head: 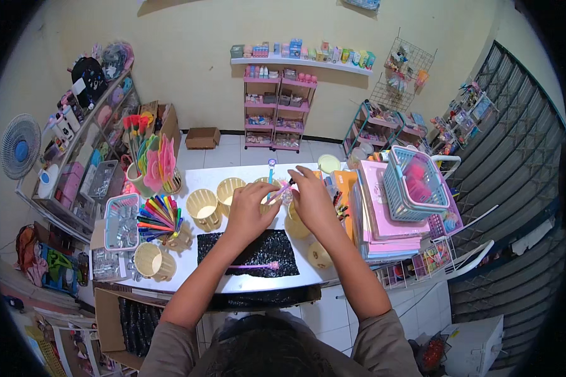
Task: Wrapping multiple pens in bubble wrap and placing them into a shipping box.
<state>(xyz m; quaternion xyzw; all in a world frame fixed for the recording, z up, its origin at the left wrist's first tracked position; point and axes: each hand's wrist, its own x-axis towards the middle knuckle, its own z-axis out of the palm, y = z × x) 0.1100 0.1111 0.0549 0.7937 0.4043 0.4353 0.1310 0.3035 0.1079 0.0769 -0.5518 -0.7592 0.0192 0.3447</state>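
Note:
My left hand [252, 212] pinches a slim purple pen [278, 193] above the white table. At the pen's dark far end, my right hand [310, 195] has its thumb and fingertips closed around it. Beneath my forearms lies a sheet of black bubble wrap [269, 245], and a pink pen with a figure topper [254, 266] rests along its near edge. A blue pen with a purple topper [270, 170] stands upright just beyond my hands. Cream plastic baskets [203, 208] are set around; one behind my left fingers is partly hidden.
Colored pens [160, 217] fill a basket at left, beside a cream basket [154, 262] and a blue-pink basket [122, 221]. Stacked pink folders [391, 202] carry a blue basket [412, 188] at right. An open cardboard box [113, 325] sits below the table's near left edge.

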